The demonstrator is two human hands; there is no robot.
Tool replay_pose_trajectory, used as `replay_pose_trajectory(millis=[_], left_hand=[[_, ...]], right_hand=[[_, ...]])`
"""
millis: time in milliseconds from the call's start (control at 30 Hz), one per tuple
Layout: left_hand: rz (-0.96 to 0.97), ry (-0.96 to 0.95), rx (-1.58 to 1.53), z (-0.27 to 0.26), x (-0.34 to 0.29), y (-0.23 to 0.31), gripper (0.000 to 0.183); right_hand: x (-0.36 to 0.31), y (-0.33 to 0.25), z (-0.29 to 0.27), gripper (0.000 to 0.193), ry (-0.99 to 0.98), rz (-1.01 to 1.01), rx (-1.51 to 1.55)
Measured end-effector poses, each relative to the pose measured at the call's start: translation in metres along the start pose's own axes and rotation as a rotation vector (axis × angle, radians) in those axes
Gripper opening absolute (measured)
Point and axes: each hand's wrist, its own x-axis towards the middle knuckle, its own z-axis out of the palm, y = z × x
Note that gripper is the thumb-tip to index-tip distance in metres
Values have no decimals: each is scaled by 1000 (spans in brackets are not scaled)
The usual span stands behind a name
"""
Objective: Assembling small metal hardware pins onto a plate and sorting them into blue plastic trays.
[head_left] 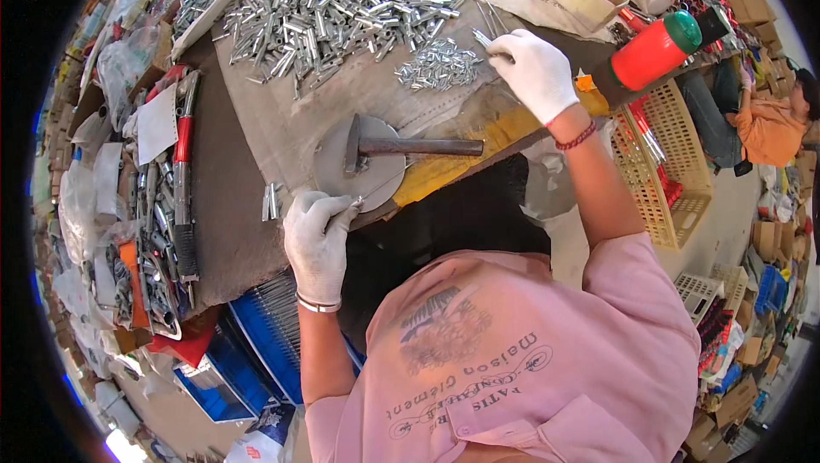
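Observation:
My left hand (318, 234), in a white glove, is closed at the near edge of a round metal plate (333, 174). A small shiny metal piece (358, 202) sticks out of its pinched fingertips. Across the plate lies a hammer (418, 147), its head to the left. My right hand (536, 74), also gloved, reaches to the far right of the bench, fingers together around a slim silver metal piece (481, 37). Just left of it is a heap of small metal pins (439, 65). A few short metal tubes (271, 202) lie beside my left hand.
A large pile of metal tubes (333, 10) covers the back of the bench. A red cylinder with a green cap (653, 51) lies at the right, above a yellow crate (666, 164). Tools (162, 224) crowd the left side. Another person (769, 130) is at far right.

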Motion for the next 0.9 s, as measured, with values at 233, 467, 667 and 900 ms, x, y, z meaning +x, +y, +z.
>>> replay_pose_trajectory(millis=[233, 467, 667, 900], left_hand=[[13, -13, -1, 0, 0, -1, 19], [-40, -6, -7, 1, -3, -4, 14], [7, 18, 40, 3, -3, -7, 12], [38, 35, 67, 3, -6, -8, 15]], right_hand=[[8, 15, 29, 12, -38, -10, 119], [8, 2, 12, 10, -63, -62, 204], [-21, -112, -16, 18, -47, -435, 593], [-41, -175, 10, 50, -161, -591, 662]])
